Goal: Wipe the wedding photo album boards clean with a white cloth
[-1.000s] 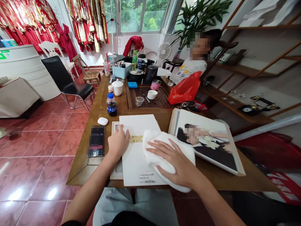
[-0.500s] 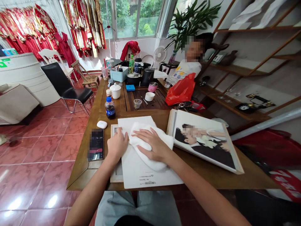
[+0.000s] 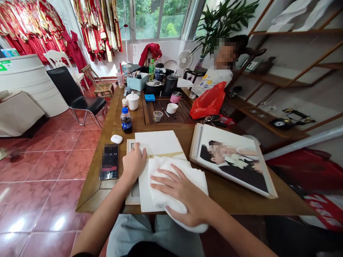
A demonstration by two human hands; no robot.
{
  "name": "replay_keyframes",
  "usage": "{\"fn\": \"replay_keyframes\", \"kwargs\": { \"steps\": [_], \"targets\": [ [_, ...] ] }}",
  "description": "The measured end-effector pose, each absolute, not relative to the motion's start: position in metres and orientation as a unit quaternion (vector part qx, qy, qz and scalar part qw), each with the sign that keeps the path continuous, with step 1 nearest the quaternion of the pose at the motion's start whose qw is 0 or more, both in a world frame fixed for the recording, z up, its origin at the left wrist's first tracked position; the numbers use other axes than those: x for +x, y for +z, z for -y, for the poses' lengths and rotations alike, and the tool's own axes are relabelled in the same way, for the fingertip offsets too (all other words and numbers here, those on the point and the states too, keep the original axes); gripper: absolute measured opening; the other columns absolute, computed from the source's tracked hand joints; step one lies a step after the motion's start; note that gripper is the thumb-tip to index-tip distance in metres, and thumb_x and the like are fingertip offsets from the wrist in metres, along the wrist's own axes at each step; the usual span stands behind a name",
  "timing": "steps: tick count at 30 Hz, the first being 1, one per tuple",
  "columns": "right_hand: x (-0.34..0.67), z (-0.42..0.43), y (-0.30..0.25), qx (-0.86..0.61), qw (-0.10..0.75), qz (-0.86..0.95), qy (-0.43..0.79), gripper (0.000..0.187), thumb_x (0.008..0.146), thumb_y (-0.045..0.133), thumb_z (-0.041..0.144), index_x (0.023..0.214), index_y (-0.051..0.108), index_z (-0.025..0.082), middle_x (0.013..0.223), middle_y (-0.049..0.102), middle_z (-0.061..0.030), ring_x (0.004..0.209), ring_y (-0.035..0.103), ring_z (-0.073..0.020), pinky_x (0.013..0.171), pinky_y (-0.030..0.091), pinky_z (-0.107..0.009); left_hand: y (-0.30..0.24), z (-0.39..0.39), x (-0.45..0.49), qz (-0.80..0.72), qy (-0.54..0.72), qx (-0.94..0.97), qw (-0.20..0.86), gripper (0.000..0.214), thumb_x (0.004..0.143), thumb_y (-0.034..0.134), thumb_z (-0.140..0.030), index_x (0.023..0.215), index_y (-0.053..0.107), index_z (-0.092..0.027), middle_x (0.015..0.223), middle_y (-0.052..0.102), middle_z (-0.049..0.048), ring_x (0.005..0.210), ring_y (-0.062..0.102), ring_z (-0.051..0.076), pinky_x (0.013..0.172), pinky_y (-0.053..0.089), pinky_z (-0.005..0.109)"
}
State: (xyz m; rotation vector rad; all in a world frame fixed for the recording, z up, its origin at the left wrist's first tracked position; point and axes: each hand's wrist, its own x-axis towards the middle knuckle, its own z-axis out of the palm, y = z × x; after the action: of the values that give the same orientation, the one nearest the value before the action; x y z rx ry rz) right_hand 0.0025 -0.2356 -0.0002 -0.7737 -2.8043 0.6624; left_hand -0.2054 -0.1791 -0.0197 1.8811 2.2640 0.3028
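A flat white board with a thin gold band across it lies at the table's front edge. It rests partly over a light wooden frame, whose inner part is mostly hidden. My left hand grips the board's left edge, fingers curled. Under my right hand is a folded white cloth, pressed on the board's lower right part and hanging past the front edge. The fingers lie over the cloth with the thumb at its lower side. To the right, a framed photo of a couple leans slightly raised.
Left of the board are a phone, a white earbud case and a dark drink bottle. Farther back stand a white lidded pot, small bowls and a red plastic bag. Another person sits at the far right.
My right hand has slid the cloth toward me and to the right, past the board's front edge. The gold band now shows, the barcode is covered. My left hand stays almost in place.
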Motion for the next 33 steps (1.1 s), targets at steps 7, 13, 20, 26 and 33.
{"fn": "replay_keyframes", "kwargs": {
  "steps": [7, 13, 20, 26, 33],
  "targets": [
    [-0.022, 0.246, 0.000, -0.240, 0.082, 0.935, 0.247, 0.069, 0.079, 0.061, 0.038, 0.146, 0.055, 0.023, 0.157, 0.049, -0.0089, 0.148, 0.034, -0.0378, 0.123, 0.001, -0.066, -0.022, 0.178, -0.207, -0.758, 0.096, 0.639, 0.089, 0.042, 0.106, 0.034, -0.046, 0.138, 0.044, -0.021, 0.107, 0.076, 0.0116, 0.096, 0.075, 0.028, 0.079, 0.050, 0.034],
    [-0.033, 0.245, -0.002, -0.246, 0.088, 0.933, 0.248, 0.073, 0.077, 0.063, 0.045, 0.146, 0.054, 0.023, 0.157, 0.049, -0.0078, 0.148, 0.033, -0.0359, 0.125, 0.002, -0.064, -0.021, 0.177, -0.208, -0.759, 0.094, 0.638, 0.086, 0.042, 0.105, 0.034, -0.046, 0.137, 0.046, -0.020, 0.104, 0.077, 0.0114, 0.095, 0.075, 0.029, 0.075, 0.050, 0.034],
    [0.026, 0.244, -0.019, -0.380, 0.118, 0.905, 0.150, 0.064, 0.082, 0.060, 0.037, 0.145, 0.056, 0.026, 0.155, 0.050, -0.0087, 0.144, 0.041, -0.0389, 0.119, 0.023, -0.068, -0.020, 0.177, -0.205, -0.764, 0.097, 0.630, 0.102, 0.042, 0.104, 0.035, -0.045, 0.137, 0.045, -0.021, 0.113, 0.075, 0.0129, 0.100, 0.074, 0.029, 0.082, 0.050, 0.035],
    [0.030, 0.246, -0.022, -0.420, 0.147, 0.888, 0.116, 0.060, 0.084, 0.059, 0.035, 0.143, 0.057, 0.026, 0.152, 0.054, -0.0097, 0.141, 0.045, -0.0390, 0.118, 0.024, -0.068, -0.021, 0.177, -0.205, -0.765, 0.098, 0.629, 0.099, 0.043, 0.105, 0.034, -0.045, 0.138, 0.045, -0.021, 0.113, 0.075, 0.0137, 0.099, 0.074, 0.030, 0.082, 0.050, 0.035],
    [-0.040, 0.258, -0.007, -0.333, 0.112, 0.909, 0.225, 0.072, 0.079, 0.062, 0.044, 0.147, 0.053, 0.023, 0.158, 0.047, -0.0092, 0.148, 0.032, -0.0399, 0.124, 0.005, -0.067, -0.019, 0.178, -0.206, -0.763, 0.089, 0.633, 0.093, 0.043, 0.105, 0.034, -0.045, 0.139, 0.044, -0.020, 0.110, 0.076, 0.0122, 0.098, 0.075, 0.029, 0.078, 0.051, 0.034]
  ]
}}
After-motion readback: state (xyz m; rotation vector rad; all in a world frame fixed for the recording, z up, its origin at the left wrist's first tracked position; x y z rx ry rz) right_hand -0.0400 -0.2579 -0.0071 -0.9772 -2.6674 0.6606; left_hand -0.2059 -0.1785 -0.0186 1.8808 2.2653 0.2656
